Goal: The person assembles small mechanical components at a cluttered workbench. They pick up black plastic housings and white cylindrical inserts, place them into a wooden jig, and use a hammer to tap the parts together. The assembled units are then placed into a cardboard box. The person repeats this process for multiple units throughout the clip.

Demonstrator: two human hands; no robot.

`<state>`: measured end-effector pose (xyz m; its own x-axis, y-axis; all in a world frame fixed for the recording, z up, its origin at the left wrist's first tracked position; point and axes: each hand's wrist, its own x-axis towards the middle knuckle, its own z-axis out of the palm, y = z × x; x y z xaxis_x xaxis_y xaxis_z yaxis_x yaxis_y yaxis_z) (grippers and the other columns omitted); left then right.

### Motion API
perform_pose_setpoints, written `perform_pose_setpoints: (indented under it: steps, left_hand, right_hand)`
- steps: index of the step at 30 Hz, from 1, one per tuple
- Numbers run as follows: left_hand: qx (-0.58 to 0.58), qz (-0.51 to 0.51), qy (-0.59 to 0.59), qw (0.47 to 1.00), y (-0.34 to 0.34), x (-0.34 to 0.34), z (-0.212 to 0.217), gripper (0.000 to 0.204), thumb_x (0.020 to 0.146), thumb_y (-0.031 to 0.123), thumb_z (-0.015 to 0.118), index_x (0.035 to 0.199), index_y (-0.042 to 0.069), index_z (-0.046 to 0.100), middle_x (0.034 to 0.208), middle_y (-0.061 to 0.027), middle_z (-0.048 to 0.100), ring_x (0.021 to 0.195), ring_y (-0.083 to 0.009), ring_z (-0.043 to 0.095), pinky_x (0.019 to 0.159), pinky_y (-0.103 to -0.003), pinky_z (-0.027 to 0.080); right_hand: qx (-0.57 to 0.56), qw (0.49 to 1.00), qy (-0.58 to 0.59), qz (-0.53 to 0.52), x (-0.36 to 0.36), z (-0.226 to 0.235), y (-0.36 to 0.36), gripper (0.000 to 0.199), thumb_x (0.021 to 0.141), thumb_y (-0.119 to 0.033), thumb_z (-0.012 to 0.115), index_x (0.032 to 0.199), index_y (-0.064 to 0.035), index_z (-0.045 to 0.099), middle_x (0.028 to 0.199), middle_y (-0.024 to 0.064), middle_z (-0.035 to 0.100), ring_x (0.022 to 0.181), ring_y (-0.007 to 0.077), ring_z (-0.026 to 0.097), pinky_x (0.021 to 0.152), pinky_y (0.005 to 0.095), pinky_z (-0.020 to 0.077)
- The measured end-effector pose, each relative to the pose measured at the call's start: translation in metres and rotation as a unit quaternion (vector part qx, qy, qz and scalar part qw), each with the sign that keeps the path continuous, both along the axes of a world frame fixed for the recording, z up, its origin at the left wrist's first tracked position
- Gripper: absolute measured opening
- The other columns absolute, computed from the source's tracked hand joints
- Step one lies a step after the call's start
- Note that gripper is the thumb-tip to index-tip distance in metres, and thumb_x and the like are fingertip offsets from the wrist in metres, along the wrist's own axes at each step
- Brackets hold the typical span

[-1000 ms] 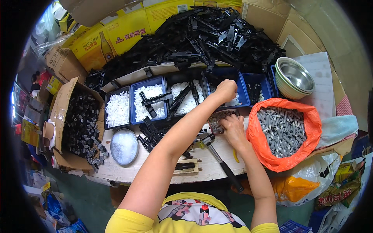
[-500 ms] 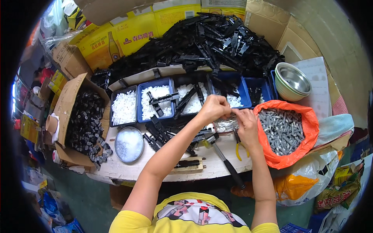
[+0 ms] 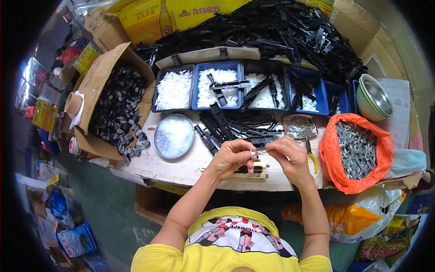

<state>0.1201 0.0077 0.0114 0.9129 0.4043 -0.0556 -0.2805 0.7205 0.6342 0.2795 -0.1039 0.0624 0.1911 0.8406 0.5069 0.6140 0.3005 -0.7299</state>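
My left hand (image 3: 234,157) and my right hand (image 3: 288,155) meet above the white table's (image 3: 181,168) near edge. The left fingers pinch a small white plastic piece (image 3: 252,153). The right fingers are closed on something small and thin, too small to make out, and almost touch the left fingers. Below the hands a black plastic part (image 3: 251,169) lies on a small wooden jig. Loose black plastic parts (image 3: 231,128) are spread just behind the hands.
Blue bins (image 3: 217,86) of white and black pieces line the back, behind them a big heap of black parts (image 3: 272,31). A cardboard box of black pieces (image 3: 115,106), a round tin (image 3: 173,136), an orange bag of grey pins (image 3: 355,152), steel bowls (image 3: 374,96) and yellow-handled pliers (image 3: 311,158) surround me.
My left hand has come back from the blue bins to the near edge, holding a white piece. My right hand rose off the table to meet it.
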Motion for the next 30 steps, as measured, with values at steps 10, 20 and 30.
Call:
perform_pose_setpoints:
  steps: [10,20,30]
  left_hand:
    - [-0.057,0.007,-0.057,0.997,-0.006,-0.023,-0.007,0.012,0.083,0.002,0.057,0.095,0.003,0.057,0.080,-0.0105,0.060,0.064,-0.0152,0.062,0.056,-0.033,0.055]
    - [-0.062,0.006,-0.081,0.995,-0.010,-0.027,-0.009,0.009,0.084,0.003,0.056,0.094,0.003,0.055,0.081,-0.0116,0.060,0.064,-0.0161,0.062,0.057,-0.033,0.055]
    - [-0.023,0.030,-0.072,0.997,-0.014,-0.028,-0.011,0.009,0.082,0.001,0.058,0.091,0.003,0.056,0.085,-0.0110,0.060,0.068,-0.0163,0.061,0.061,-0.034,0.054]
  right_hand:
    - [0.025,0.993,-0.105,0.041,-0.026,0.005,0.017,0.020,0.066,0.006,0.065,0.083,-0.0027,0.061,0.073,0.0072,0.060,0.066,0.0226,0.054,0.062,0.0322,0.0401]
    - [0.021,0.991,-0.125,0.052,-0.030,0.009,0.015,0.018,0.067,0.005,0.065,0.083,-0.0026,0.061,0.073,0.0071,0.059,0.067,0.0230,0.054,0.062,0.0325,0.0402]
    - [0.024,0.992,-0.104,0.060,-0.031,0.002,0.014,0.018,0.067,0.005,0.065,0.082,-0.0035,0.061,0.072,0.0063,0.059,0.064,0.0218,0.054,0.061,0.0314,0.0397]
